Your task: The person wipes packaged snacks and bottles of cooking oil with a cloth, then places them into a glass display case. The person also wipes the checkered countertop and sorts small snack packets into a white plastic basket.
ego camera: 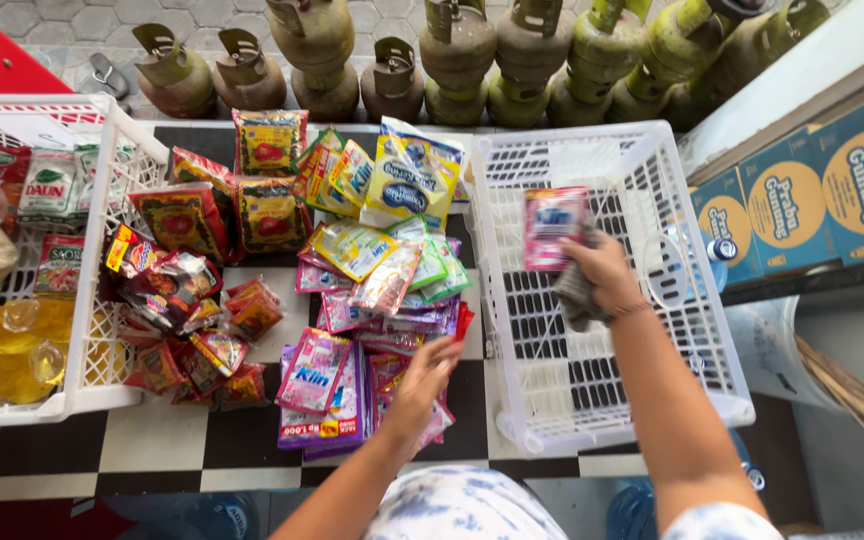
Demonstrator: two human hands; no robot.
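- Pink sachet [553, 226]: a flat, glossy packet with a blue-and-white label, held upright over the white basket [652, 160], its face toward the camera.
- Grey cloth [577, 290]: crumpled, bunched just under the sachet.
- Pile of pink and purple sachets [337, 400]: flat strips, overlapping on the checkered floor, just left of the basket.
- White basket: slatted plastic, rectangular, standing open on the floor.

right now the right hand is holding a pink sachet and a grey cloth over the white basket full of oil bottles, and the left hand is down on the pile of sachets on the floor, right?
Not quite. In the head view the right hand holds the pink sachet and grey cloth over the white basket on the right, which is empty. The oil bottles sit in the other basket, on the left. The left hand is on the pile of sachets.
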